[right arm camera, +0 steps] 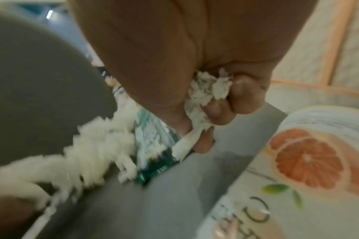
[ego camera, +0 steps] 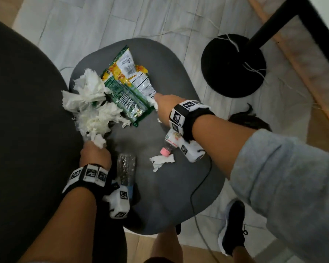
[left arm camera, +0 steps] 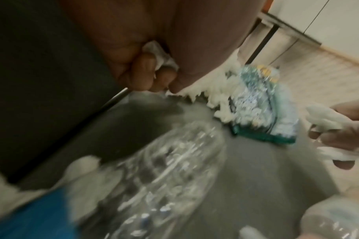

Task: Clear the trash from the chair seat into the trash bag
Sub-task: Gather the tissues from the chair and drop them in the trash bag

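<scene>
The grey chair seat point(ego camera: 160, 186) carries a heap of crumpled white tissue point(ego camera: 91, 95), a green snack bag point(ego camera: 125, 99) and a yellow-white snack bag point(ego camera: 133, 73). My left hand point(ego camera: 94, 150) grips the near end of the tissue point(left arm camera: 162, 56). My right hand point(ego camera: 157, 103) is clenched on a tissue wad point(right arm camera: 205, 93) at the green bag's point(right arm camera: 154, 145) edge. A crushed clear bottle point(ego camera: 126, 168) lies beside my left wrist. Under my right wrist lies a small pink-capped bottle point(ego camera: 169, 145) with a grapefruit label point(right arm camera: 307, 161). A tissue scrap point(ego camera: 160, 161) lies near it.
A broad dark grey surface point(ego camera: 23, 130) rises left of the seat. A black round stand base point(ego camera: 234, 67) and pole are on the pale floor at upper right. A black cable point(ego camera: 201, 185) crosses the seat's right edge. My shoe point(ego camera: 234, 226) is at bottom right.
</scene>
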Demonstrator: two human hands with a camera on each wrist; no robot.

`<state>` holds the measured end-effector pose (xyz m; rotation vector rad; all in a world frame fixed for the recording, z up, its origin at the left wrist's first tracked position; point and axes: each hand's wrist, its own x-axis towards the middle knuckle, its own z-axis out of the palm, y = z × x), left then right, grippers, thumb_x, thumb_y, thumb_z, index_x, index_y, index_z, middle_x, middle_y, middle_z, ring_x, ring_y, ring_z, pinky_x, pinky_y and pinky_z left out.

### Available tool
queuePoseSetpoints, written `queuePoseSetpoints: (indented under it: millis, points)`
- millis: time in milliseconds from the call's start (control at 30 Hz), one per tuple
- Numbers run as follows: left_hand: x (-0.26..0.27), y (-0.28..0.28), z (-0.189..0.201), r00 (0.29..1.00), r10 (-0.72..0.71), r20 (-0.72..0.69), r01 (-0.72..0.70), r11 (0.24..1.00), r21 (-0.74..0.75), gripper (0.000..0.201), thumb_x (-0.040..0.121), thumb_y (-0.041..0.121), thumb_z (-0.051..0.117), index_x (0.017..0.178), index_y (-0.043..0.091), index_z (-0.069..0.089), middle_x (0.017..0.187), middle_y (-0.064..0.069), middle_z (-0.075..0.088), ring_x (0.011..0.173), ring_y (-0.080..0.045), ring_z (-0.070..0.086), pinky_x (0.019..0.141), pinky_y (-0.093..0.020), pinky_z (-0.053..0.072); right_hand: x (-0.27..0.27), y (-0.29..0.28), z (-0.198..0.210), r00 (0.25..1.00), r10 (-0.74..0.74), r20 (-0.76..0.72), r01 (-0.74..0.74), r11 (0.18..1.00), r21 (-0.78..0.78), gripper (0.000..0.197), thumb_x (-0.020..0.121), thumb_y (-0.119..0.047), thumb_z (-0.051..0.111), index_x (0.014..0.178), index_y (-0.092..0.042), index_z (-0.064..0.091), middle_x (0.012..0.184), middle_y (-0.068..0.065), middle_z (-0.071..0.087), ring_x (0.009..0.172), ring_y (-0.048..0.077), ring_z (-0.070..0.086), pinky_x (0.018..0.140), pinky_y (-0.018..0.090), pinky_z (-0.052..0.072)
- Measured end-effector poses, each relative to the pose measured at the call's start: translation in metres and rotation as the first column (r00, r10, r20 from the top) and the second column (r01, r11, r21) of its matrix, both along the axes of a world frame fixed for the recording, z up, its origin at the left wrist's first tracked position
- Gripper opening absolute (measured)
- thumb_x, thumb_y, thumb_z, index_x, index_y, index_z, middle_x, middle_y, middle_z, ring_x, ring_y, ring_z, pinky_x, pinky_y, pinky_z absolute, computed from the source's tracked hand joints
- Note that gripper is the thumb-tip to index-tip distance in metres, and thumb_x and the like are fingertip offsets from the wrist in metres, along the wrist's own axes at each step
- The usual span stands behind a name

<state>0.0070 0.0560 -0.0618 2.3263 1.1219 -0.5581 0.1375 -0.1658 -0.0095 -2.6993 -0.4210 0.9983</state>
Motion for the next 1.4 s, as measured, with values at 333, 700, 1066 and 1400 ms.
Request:
queuePoseSetpoints:
  millis: [333,700,1066,1400]
  points:
    - [0.008,-0.101,0.131,0.890,-0.160,0.426,0.320,0.886,-0.335,0.044,0.077,0.054,0.074,0.093,0.014,0.068,0.087,-0.005,0.072,0.087,-0.023,0.066,0.086,-0.041,0.051,-0.069,-0.114,0.091,0.576,-0.494,-0.652,0.799,0.171,0.576,0.013,0.079,-0.030,0.059,0.071,-0.019,0.059,0.067,0.009,0.051,0.050,0.017,0.041,0.049,0.029,0.031]
    - [-0.046,-0.346,0.124,0.911,-0.297,0.286,0.412,0.690,-0.595,0.045,0.094,0.051,0.051,0.066,0.016,0.059,0.058,-0.006,0.059,0.060,-0.024,0.057,0.061,-0.041,0.045,-0.242,-0.330,0.072,0.228,-0.481,-0.847,0.842,-0.340,0.419,0.023,0.099,-0.028,0.056,0.112,-0.015,0.070,0.074,0.005,0.061,0.054,0.018,0.052,0.039,0.022,0.039]
    - [-0.085,-0.541,0.014,0.898,-0.419,0.132,0.386,0.609,-0.693,0.018,0.102,0.020,0.049,0.096,0.021,0.065,0.064,-0.003,0.051,0.044,-0.009,0.043,0.044,-0.025,0.037,-0.338,-0.486,-0.093,-0.372,-0.534,-0.759,0.791,-0.610,0.042,0.044,0.097,-0.046,0.054,0.081,-0.007,0.068,0.059,0.002,0.049,0.041,0.014,0.037,0.039,0.020,0.023]
    - [-0.085,-0.596,-0.091,0.933,-0.311,-0.180,0.142,0.779,-0.611,0.054,0.096,0.061,0.039,0.059,0.022,0.029,0.051,0.003,0.025,0.035,-0.012,0.021,0.042,-0.014,0.018,-0.291,-0.561,-0.264,-0.317,-0.741,-0.591,0.923,-0.384,-0.014,0.041,0.096,-0.052,0.039,0.098,-0.014,0.054,0.098,0.012,0.061,0.086,0.029,0.060,0.078,0.041,0.057]
